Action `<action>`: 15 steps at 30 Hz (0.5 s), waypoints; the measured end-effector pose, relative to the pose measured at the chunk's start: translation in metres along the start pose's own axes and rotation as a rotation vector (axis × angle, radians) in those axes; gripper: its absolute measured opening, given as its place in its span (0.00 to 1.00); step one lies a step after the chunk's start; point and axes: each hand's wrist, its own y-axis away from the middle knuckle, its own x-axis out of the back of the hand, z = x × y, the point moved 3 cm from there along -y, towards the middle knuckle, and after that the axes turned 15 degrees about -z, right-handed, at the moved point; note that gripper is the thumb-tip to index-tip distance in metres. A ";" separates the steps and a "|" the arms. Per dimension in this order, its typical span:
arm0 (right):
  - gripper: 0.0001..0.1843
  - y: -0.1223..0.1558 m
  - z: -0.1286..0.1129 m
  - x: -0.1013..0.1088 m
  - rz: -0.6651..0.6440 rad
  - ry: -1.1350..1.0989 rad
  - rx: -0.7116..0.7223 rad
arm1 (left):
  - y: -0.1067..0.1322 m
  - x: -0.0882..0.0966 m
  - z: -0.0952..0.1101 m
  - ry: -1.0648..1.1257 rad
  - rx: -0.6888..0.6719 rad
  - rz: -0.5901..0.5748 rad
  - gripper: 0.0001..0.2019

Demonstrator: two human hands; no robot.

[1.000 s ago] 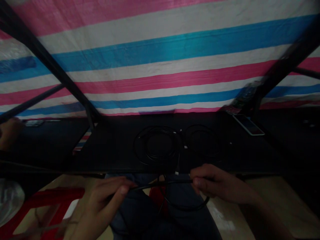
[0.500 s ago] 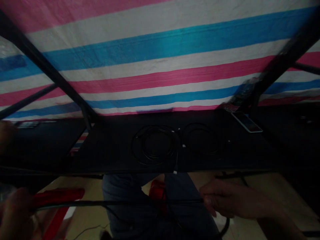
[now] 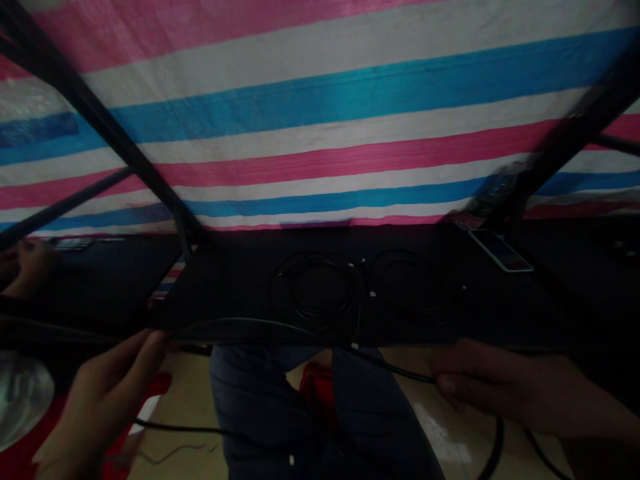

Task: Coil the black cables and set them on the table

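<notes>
A thin black cable point(image 3: 390, 366) runs between my two hands, over my lap and along the table's front edge. My left hand point(image 3: 117, 380) pinches it at the left, and a further length hangs below that hand. At the right, my right hand point(image 3: 490, 383) is closed around the cable, with dark loops dropping beneath it. On the black table in front lie two coils of black cable, a left coil point(image 3: 295, 293) and a fainter right coil point(image 3: 425, 307). Small white tips show at some cable ends. The scene is dim, so fine details are hidden.
A phone point(image 3: 501, 251) lies at the table's right, near a clear plastic bottle point(image 3: 495, 193). Dark metal posts point(image 3: 125, 150) stand at both sides before a striped sheet point(image 3: 320, 147). Another person's hand point(image 3: 33, 267) is at the far left. A red stool point(image 3: 320, 393) shows between my legs.
My left hand has moved up and right, toward the table edge. My right hand has shifted slightly right. The cable between them has gone from nearly straight to a curve higher up.
</notes>
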 end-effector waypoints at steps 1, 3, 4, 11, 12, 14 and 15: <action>0.23 -0.003 -0.007 0.001 -0.022 0.017 0.008 | -0.011 -0.011 0.008 -0.013 0.043 -0.067 0.11; 0.21 -0.013 -0.021 0.002 -0.081 0.046 0.034 | -0.027 -0.033 0.036 0.021 -0.052 -0.086 0.15; 0.20 -0.018 -0.028 0.001 -0.120 0.056 0.053 | -0.029 -0.047 0.055 0.055 -0.124 -0.112 0.17; 0.15 -0.054 -0.062 -0.013 -0.219 0.055 0.155 | -0.001 -0.120 0.159 0.129 -0.654 -0.221 0.23; 0.15 -0.055 -0.060 -0.014 -0.220 0.054 0.141 | 0.000 -0.120 0.158 0.104 -0.657 -0.187 0.23; 0.16 -0.055 -0.054 -0.015 -0.199 0.049 0.122 | -0.001 -0.110 0.146 0.037 -0.626 -0.101 0.24; 0.17 -0.054 -0.049 -0.014 -0.179 0.039 0.123 | -0.002 -0.101 0.135 -0.001 -0.597 -0.041 0.24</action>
